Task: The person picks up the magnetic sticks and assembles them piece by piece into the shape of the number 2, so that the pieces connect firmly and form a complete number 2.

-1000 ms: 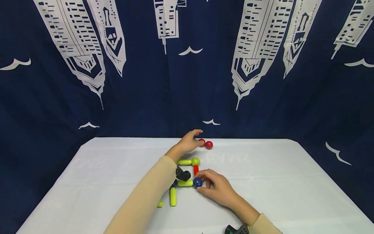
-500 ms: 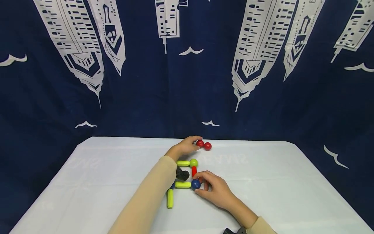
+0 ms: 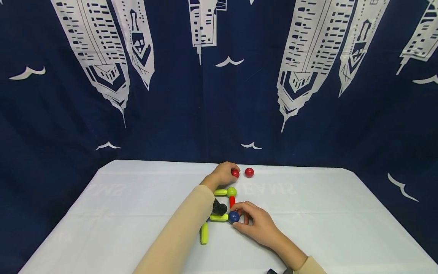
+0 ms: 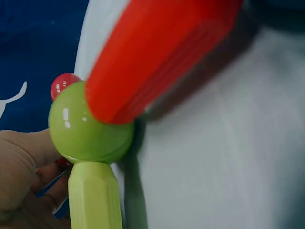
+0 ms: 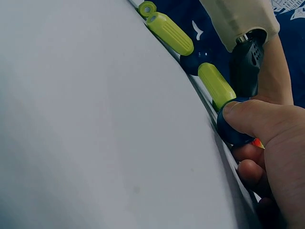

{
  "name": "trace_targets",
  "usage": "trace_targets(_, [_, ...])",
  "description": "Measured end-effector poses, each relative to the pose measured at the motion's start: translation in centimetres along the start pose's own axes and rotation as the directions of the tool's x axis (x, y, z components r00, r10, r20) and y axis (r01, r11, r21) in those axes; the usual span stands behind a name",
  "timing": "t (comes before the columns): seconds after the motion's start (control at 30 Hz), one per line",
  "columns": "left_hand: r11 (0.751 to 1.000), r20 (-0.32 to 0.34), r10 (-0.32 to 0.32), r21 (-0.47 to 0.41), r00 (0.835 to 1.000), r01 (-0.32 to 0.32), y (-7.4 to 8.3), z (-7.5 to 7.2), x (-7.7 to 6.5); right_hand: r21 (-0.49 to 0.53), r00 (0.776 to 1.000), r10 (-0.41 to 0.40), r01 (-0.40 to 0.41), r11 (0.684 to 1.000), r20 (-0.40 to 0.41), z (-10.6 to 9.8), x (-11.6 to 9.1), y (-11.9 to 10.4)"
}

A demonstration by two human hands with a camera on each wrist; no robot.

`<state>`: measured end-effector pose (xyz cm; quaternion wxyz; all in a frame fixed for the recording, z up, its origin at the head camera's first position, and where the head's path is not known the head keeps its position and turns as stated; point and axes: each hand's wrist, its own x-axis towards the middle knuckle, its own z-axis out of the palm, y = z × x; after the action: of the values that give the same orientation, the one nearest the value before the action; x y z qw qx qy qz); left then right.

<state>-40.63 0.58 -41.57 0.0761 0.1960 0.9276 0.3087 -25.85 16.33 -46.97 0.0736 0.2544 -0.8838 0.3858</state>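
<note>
At the far side of the table, my left hand (image 3: 224, 174) grips a red ball (image 3: 235, 173), its fingers curled around it. A second red ball (image 3: 249, 172) lies a little to the right. My right hand (image 3: 257, 222) pinches a blue ball (image 3: 234, 217) between thumb and fingers, as the right wrist view also shows. From that blue ball a red rod (image 3: 232, 201) runs back to a green ball (image 3: 231, 191), and a yellow-green rod (image 3: 219, 218) extends left. In the left wrist view, the green ball (image 4: 88, 126) largely covers what the left fingers hold.
Another blue ball (image 5: 194, 62) and a yellow-green rod (image 3: 203, 233) continue the joined pieces on the left, partly hidden by my left sleeve (image 3: 184, 224). A loose-looking yellow-green piece (image 5: 147, 9) shows beyond. Behind the white table (image 3: 325, 213) hangs a dark blue printed cloth (image 3: 246, 106).
My left fingers have curled around the nearer red ball, and a wider gap now separates it from the other red ball. The right hand keeps its hold on the blue ball.
</note>
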Motion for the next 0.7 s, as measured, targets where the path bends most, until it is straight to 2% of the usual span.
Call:
trace_targets(0.13, [0.999, -0.043, 0.027, 0.019, 0.999, -0.026, 0.0, -0.4, -0.5, -0.001, 1.0, -0.01, 0.01, 1.0, -0.003, 0.0, 0.1, 0.1])
trace_targets(0.23, [0.999, -0.088, 0.041, -0.013, 0.995, -0.042, 0.5, -0.9, -1.2, -0.008, 1.0, -0.021, 0.021, 1.0, -0.007, 0.0, 0.1, 0.1])
trace_targets(0.37, [0.992, -0.179, 0.097, -0.067, 0.979, -0.111, 1.8, -1.9, -3.0, -0.013, 1.0, -0.024, 0.024, 1.0, -0.015, 0.0, 0.0, 0.2])
trace_targets(0.53, [0.967, -0.265, 0.177, -0.131, 0.948, -0.217, 2.6, -3.0, -7.1, -0.002, 1.0, -0.011, 0.011, 1.0, 0.006, -0.1, 0.0, 0.1])
trace_targets(0.7, [0.95, -0.283, 0.199, -0.18, 0.938, -0.256, 2.7, -3.7, -12.1, -0.007, 1.0, -0.006, 0.006, 1.0, -0.004, 0.0, 0.0, 0.0])
